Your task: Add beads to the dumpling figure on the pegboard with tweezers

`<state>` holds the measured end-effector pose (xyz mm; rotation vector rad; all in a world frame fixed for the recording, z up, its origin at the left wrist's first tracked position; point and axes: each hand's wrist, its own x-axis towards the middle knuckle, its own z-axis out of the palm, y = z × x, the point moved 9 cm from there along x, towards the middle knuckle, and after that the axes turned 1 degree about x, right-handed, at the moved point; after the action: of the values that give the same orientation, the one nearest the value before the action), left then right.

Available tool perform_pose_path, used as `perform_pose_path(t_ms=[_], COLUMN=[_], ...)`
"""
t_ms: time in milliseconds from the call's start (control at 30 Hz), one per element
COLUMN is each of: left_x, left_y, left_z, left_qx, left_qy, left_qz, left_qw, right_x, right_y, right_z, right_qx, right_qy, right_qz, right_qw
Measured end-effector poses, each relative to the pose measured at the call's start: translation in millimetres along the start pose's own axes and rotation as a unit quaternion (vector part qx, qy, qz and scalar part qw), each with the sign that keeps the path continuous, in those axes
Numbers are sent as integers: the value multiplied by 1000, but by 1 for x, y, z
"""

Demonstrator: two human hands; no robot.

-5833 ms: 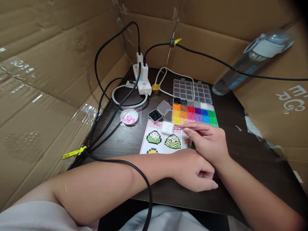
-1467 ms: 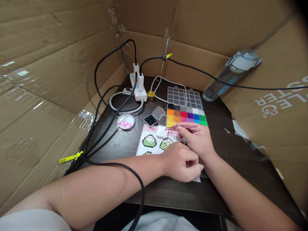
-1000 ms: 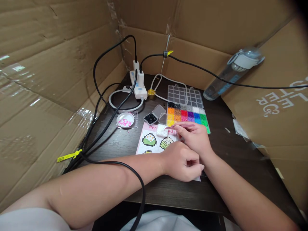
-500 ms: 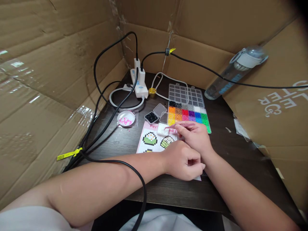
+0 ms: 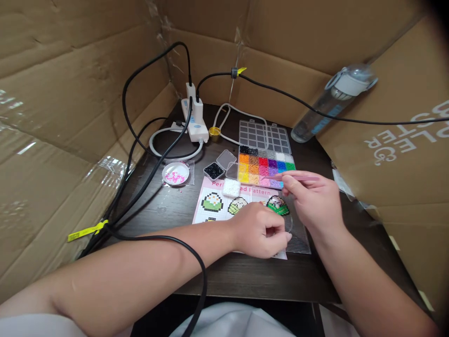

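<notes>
My right hand (image 5: 315, 201) grips pink tweezers (image 5: 303, 178) held level, their tips over the front of a tray of coloured beads (image 5: 295, 163). Whether the tips hold a bead is too small to tell. My left hand (image 5: 261, 231) is curled closed over a printed bead pattern sheet (image 5: 200, 201), at the left edge of a clear pegboard (image 5: 300, 239). Its fingertips are partly hidden. On the pegboard lies a green, white and black bead figure (image 5: 278, 206). A small box of white beads (image 5: 231, 188) sits on the sheet's upper edge.
Left of the tray is an open box of black beads (image 5: 213, 171). A white dish (image 5: 187, 174) holds pink beads. Black cables (image 5: 140, 206) loop over my left forearm from a power strip (image 5: 199, 133). A bottle (image 5: 324, 112) leans against the cardboard wall (image 5: 280, 75).
My right hand has moved right with the tweezers, away from the white bead box to the bead tray, uncovering the bead figure and pegboard. My left hand stays in place; the view shifts slightly.
</notes>
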<state>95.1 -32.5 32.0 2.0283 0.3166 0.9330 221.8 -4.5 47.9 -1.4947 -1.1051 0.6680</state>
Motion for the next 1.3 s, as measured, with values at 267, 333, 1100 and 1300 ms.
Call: perform_pose_path(t_ms=[267, 333, 1100, 1300], left_x=[2, 3, 6, 4], left_y=[2, 4, 4, 0], left_z=[-2, -4, -6, -4], left_qx=[-13, -19, -24, -19], left_qy=[4, 5, 9, 1], left_qz=[8, 15, 11, -2], left_qw=[1000, 1000, 1000, 1000], right_x=[-10, -16, -19, -18], right_y=[44, 51, 57, 57], right_z=[-57, -53, -42, -40], right_qx=[58, 65, 11, 19], right_qy=[31, 23, -20, -26], right_qz=[23, 35, 36, 33], right_qw=[998, 997, 999, 999])
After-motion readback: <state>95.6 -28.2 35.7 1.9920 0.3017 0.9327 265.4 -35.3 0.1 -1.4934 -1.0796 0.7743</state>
